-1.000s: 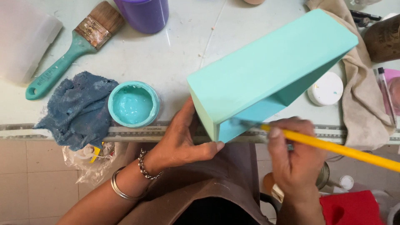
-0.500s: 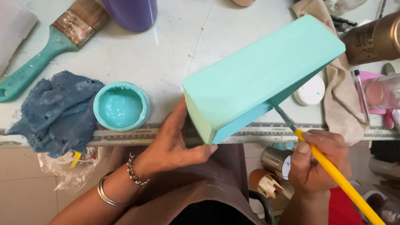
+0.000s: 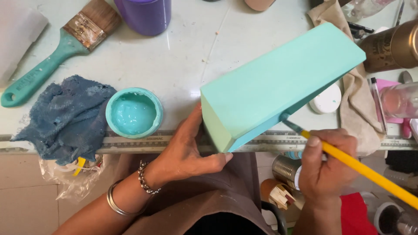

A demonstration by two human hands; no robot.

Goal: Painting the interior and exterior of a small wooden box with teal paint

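The turquoise box (image 3: 278, 82) wears an even, matt coat of paint, smooth on its broad face. The thin brush (image 3: 348, 161) has a glossy yellow handle, seemingly lacquered wood. The open paint pot (image 3: 134, 113) holds wet, slightly shiny turquoise paint. The blue rag (image 3: 65, 117) is rough, frayed cloth, dusted with paint. The wide brush (image 3: 61, 48) has a matt teal handle, a paint-crusted metal ferrule and coarse brown bristles. The tabletop (image 3: 191, 52) is pale, smooth and faintly glossy. The purple cup (image 3: 146, 15) looks like shiny plastic. The bracelets (image 3: 130, 193) are polished metal.
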